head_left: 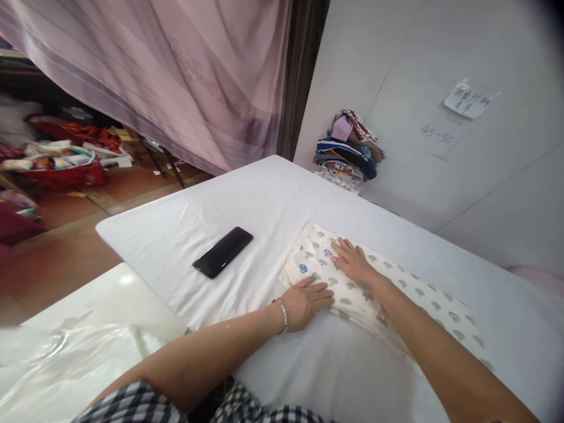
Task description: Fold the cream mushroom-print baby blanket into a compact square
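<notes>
A folded cream cloth (pixel 414 294) printed with grey mushroom shapes lies on the white-covered table (pixel 273 200). My right hand (pixel 352 261) rests flat on the cloth's left part, fingers stretched out. My left hand (pixel 306 302), with a silver bangle on its wrist, lies flat at the cloth's near left edge, fingers extended onto it. Neither hand grips anything.
A black phone (pixel 223 251) lies face up on the table, left of the cloth. A pile of folded clothes (pixel 348 153) sits at the table's far corner against the white wall. Clear plastic wrap (pixel 57 358) covers a lower surface at near left. A pink curtain (pixel 176 70) hangs behind.
</notes>
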`<state>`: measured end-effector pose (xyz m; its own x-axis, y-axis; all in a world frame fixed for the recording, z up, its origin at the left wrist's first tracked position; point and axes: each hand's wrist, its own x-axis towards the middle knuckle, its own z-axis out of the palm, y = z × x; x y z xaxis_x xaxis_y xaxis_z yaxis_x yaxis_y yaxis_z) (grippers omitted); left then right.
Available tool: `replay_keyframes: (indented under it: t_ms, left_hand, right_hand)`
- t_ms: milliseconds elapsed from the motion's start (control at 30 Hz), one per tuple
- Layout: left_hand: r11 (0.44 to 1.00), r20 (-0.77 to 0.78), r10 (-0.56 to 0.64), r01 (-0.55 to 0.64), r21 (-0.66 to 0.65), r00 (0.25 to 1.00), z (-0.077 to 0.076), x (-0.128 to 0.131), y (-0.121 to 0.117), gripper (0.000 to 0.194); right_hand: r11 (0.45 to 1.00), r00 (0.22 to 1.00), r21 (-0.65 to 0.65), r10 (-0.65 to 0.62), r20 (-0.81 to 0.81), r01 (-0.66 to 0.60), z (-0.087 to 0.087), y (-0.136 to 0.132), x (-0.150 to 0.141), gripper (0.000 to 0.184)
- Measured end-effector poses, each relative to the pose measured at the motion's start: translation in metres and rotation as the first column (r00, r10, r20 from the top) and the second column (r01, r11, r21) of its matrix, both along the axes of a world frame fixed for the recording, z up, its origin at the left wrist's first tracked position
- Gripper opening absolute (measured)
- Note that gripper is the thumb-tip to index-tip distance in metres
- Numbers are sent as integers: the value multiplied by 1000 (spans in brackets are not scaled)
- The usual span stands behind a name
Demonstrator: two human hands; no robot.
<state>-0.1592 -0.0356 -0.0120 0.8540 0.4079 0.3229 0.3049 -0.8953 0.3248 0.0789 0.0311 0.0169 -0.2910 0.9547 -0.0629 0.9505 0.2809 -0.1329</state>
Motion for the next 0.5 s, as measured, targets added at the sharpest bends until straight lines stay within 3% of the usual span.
replay_keyframes:
  t_ms: [133, 267, 367, 433, 500]
  left_hand:
    - [1000, -4, 4, -4, -15, 1000, 1, 0, 2, 46]
    - [1000, -32, -11, 11, -12, 999, 1, 0, 6, 48]
    - [1000, -31, -18, 18, -1, 999, 2, -1, 8, 48]
    - [1000, -32, -18, 18, 3, 999, 3, -1, 10, 49]
    - [1000, -43, -28, 28, 9, 999, 3, -2, 12, 50]
  right_hand:
    - [990, 991, 33, 135, -24, -134, 6, -5, -27, 59]
    - [982, 989, -149, 102, -111, -118, 15, 3, -36, 59]
    - [980, 952, -186, 10, -307, -70, 29, -3, -14, 59]
    - [987, 916, -157, -50, -397, -14, 37, -23, 12, 58]
    - [990, 926, -128, -98, -365, 54, 40, -54, 41, 58]
